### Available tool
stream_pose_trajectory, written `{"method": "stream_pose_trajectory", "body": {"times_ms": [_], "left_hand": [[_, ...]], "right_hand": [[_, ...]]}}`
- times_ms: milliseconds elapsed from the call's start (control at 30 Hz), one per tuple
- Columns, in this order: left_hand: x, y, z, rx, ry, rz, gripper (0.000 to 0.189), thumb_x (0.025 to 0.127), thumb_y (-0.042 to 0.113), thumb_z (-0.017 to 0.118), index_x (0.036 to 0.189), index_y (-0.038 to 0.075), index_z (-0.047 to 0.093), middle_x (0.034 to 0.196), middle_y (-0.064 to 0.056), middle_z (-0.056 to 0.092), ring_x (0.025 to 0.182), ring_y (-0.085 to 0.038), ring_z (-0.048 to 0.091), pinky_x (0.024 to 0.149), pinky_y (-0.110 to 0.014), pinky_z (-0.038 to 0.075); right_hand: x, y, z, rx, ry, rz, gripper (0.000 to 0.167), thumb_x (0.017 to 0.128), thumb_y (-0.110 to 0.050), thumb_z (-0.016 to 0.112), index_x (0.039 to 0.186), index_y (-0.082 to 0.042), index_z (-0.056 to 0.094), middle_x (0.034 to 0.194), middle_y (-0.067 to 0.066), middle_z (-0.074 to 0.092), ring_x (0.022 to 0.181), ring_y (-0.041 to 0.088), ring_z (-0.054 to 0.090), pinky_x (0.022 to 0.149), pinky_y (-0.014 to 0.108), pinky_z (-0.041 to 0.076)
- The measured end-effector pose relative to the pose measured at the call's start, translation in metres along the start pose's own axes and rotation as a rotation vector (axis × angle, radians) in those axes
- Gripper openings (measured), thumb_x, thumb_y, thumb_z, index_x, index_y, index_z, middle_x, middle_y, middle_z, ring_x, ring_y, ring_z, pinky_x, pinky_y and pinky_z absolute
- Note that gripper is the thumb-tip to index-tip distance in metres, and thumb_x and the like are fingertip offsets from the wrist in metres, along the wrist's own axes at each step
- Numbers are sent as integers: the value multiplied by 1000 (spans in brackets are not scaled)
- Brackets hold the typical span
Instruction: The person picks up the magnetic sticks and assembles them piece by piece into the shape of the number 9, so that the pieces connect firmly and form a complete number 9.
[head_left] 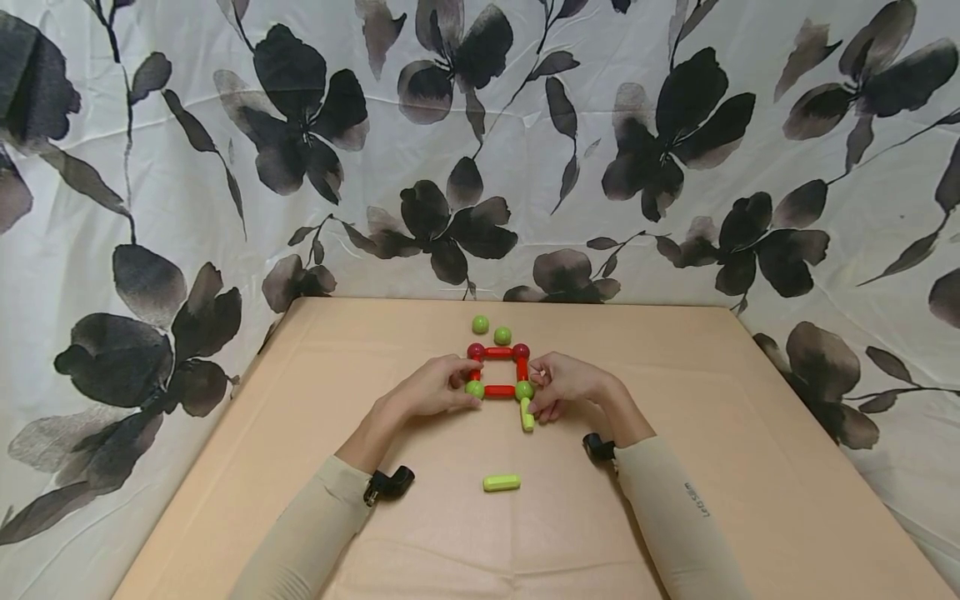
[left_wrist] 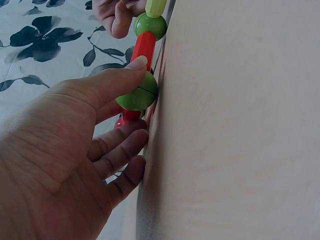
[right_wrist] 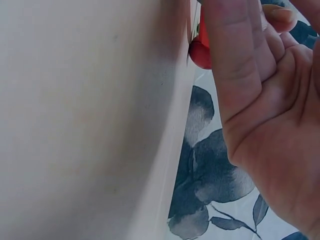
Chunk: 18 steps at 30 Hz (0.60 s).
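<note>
A square frame of red rods (head_left: pixel 498 391) lies on the table, with dark red balls (head_left: pixel 476 351) at its far corners and green balls (head_left: pixel 524 390) at its near ones. My left hand (head_left: pixel 438 386) pinches the near left green ball (left_wrist: pixel 137 95) between thumb and fingers. From the near right ball a yellow-green rod (head_left: pixel 527 415) sticks out toward me. My right hand (head_left: pixel 566 385) holds this rod at its side, fingers curled. In the right wrist view, the fingers (right_wrist: pixel 235 60) hide most of the frame; a red ball (right_wrist: pixel 201 54) shows past them.
Two loose green balls (head_left: pixel 480 324) lie just beyond the frame. Nearer to me, a second yellow-green rod (head_left: pixel 501 482) lies crosswise between the forearms. The tan table (head_left: pixel 315 333) ends at the back against a floral cloth (head_left: pixel 555 200).
</note>
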<state>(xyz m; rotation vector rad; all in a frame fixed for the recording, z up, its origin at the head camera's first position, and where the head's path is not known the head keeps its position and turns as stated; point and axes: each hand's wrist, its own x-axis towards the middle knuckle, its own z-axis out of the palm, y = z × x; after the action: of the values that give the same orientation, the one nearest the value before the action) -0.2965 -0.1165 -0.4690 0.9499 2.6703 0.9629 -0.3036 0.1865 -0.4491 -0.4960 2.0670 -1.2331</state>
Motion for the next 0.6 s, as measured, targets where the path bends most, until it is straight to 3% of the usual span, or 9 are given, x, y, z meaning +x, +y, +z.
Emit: {"method": "stream_pose_trajectory", "body": {"times_ms": [200,267,333,400,500,600], "left_hand": [[0,0,1,-7,4,-6,69,86,34,87,145,10,61,100,0,63,86,-15,58,78,-32,49],[1,-1,1,-6,5,-7,69,86,35,87,145,10,61,100,0,63,86,-15,58,78,-31,49],[2,-1,1,-2,5,-6,69,86,35,87,145,11,61,100,1,63,86,-15,58,78,-31,49],[3,-1,1,1,6,-2,68,86,35,87,145,11,61,100,1,63,86,-14,58,78,-31,49],[5,-1,1,5,4,3,68,87,35,86,145,10,61,99,1,63,86,-14,58,79,-31,49],[6,-1,0,7,4,2,68,87,35,86,144,10,61,99,1,63,86,-14,59,80,-31,49]], "right_hand": [[1,-2,-1,-30,22,-21,42,86,-9,84,84,-6,43,74,10,69,68,31,77,61,39,62],[4,-2,-3,-54,76,-61,37,89,-12,83,86,-5,46,69,9,65,60,26,71,56,34,59],[8,-2,-6,-80,180,-116,30,93,-16,79,89,-5,52,69,7,60,57,22,61,53,29,52],[16,-3,-9,-123,323,-166,21,97,-19,76,93,-7,59,75,5,58,64,20,54,57,28,45],[32,-7,-15,-183,487,-205,14,100,-19,70,109,-8,67,96,7,64,85,24,55,75,34,46],[50,-12,-22,-243,526,-180,30,102,-17,66,132,-12,65,125,10,64,110,29,57,95,43,49]]}}
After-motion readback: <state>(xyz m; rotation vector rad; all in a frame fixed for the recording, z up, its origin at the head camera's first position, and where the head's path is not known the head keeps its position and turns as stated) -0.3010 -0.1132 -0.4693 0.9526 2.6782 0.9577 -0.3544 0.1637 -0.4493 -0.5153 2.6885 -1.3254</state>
